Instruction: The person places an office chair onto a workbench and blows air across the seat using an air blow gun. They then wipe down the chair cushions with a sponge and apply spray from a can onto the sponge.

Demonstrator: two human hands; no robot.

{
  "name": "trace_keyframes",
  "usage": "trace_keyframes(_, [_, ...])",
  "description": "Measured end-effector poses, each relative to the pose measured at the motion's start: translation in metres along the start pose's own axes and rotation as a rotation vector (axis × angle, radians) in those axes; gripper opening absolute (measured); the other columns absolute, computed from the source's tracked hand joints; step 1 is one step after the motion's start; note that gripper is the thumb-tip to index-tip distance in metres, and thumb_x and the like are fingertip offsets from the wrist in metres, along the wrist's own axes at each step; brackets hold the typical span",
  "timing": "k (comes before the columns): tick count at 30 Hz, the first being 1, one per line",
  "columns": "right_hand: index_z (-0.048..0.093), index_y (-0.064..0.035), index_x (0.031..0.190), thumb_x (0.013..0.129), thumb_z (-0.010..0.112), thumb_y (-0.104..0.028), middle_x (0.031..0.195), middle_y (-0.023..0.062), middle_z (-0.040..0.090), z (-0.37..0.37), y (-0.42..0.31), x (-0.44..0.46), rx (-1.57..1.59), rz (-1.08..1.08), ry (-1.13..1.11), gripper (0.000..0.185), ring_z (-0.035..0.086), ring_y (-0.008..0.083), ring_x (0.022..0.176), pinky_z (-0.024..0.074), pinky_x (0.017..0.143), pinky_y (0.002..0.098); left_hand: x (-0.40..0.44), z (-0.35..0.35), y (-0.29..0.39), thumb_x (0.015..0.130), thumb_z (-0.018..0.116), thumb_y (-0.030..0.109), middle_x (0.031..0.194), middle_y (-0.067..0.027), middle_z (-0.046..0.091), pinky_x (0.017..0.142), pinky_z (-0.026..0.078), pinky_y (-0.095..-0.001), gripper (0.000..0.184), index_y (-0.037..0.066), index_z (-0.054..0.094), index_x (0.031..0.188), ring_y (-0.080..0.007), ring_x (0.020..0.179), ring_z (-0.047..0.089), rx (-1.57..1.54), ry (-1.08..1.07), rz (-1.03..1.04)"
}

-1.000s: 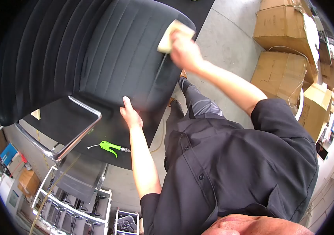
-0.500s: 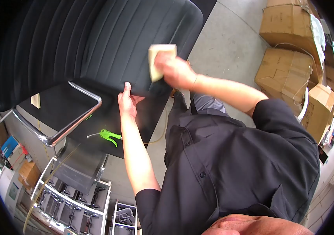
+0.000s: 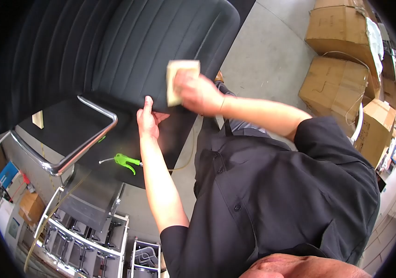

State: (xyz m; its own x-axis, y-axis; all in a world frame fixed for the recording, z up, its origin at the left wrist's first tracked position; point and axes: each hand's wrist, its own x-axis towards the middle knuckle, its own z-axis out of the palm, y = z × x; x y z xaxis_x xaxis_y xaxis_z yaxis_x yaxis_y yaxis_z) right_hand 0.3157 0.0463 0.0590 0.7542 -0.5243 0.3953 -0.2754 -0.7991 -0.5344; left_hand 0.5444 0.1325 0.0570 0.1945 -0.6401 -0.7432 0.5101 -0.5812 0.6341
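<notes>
A black padded chair [image 3: 133,51] with stitched ribs fills the upper left, lying tilted with its chrome tube frame showing. At the near edge of its panel, my left hand [image 3: 149,121] grips the edge, with the thumb on top and the fingers partly hidden under it. My right hand [image 3: 201,95] is closed on a pale yellow sponge [image 3: 175,85], a flat rectangular piece held against the black upholstery near that same edge. Motion blurs the right fingers a little. Below my left hand, a bright green air blow gun [image 3: 126,162] lies on the black tabletop [image 3: 128,143].
A thin hose [image 3: 191,155] runs from the blow gun past the table edge. Large cardboard boxes [image 3: 335,88] stand at the right on the grey floor. At lower left are a white-framed rack [image 3: 84,241] with chair parts and a small carton [image 3: 31,207].
My right hand has moved the sponge a little left and down over the upholstery. My left hand keeps its grip on the chair edge. The whole view has shifted slightly.
</notes>
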Motion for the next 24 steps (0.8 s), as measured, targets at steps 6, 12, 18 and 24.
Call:
trace_keyframes(6, [0.067,-0.0119,0.094,0.069,0.069,-0.016,0.127,0.0083,0.059,-0.013,0.001,-0.045,0.044,-0.044,-0.096,0.025,0.058,0.0307,0.124,0.0537,0.094,0.0434,-0.005,0.002,0.001,0.105,0.054,0.047,0.103,-0.0161,0.075,0.071,0.065,-0.0409,0.054,-0.005,0.065,0.115,-0.0272,0.083,0.077,0.063,-0.025,0.002])
trace_keyframes(12, [0.064,-0.0109,0.084,0.059,0.075,-0.009,0.117,0.0091,0.059,-0.065,0.085,-0.067,-0.178,0.232,0.119,0.027,0.055,0.0335,0.118,0.0508,0.097,0.049,-0.004,0.003,-0.001,0.106,0.053,0.046,0.103,-0.0161,0.075,0.071,0.066,-0.0423,0.054,-0.006,0.064,0.116,-0.0266,0.083,0.077,0.068,0.005,0.013])
trace_keyframes(18, [0.064,-0.0097,0.083,0.071,0.067,-0.021,0.12,0.0089,0.061,0.0,-0.025,-0.052,0.185,-0.095,-0.062,0.017,0.054,0.0314,0.13,0.0547,0.096,0.0448,-0.009,0.01,-0.001,0.103,0.061,0.045,0.095,-0.0156,0.074,0.064,0.063,-0.0392,0.05,-0.005,0.067,0.106,-0.0236,0.075,0.075,0.037,0.11,0.029])
trace_keyframes(24, [0.065,-0.01,0.087,0.069,0.069,-0.006,0.114,0.0066,0.062,-0.061,0.105,-0.051,-0.132,0.12,0.085,0.019,0.063,0.0334,0.107,0.056,0.085,0.0422,-0.011,0.01,-0.001,0.105,0.056,0.048,0.104,-0.0172,0.073,0.071,0.065,-0.0433,0.055,-0.006,0.064,0.115,-0.0275,0.083,0.076,0.07,0.085,0.039])
